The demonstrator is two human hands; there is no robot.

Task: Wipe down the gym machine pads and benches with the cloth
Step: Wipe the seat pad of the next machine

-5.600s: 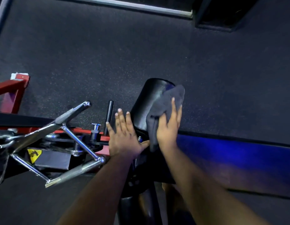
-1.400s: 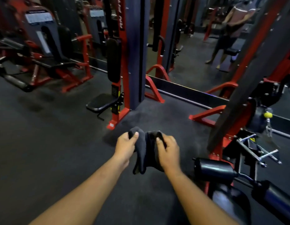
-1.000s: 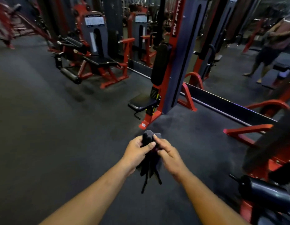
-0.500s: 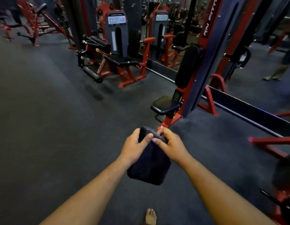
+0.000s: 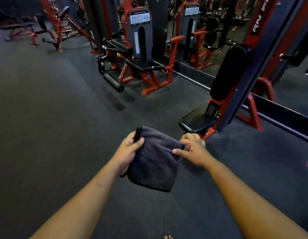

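Now, left to right: the left hand [image 5: 128, 151] grips the folded cloth [image 5: 155, 160] in mid-air, the right hand [image 5: 193, 150] pinches its edge. Nothing is being wiped; the seat pad [image 5: 197, 120] and back pad [image 5: 226, 73] ahead apparently remain.

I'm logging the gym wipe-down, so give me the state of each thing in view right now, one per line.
Cloth: folded, held in the air between both hands.
Left hand: grips the cloth's left edge.
Right hand: pinches the cloth's right edge.
Seat: bare, nothing on it.
Back pad: upright, bare.
Far seat: bare.
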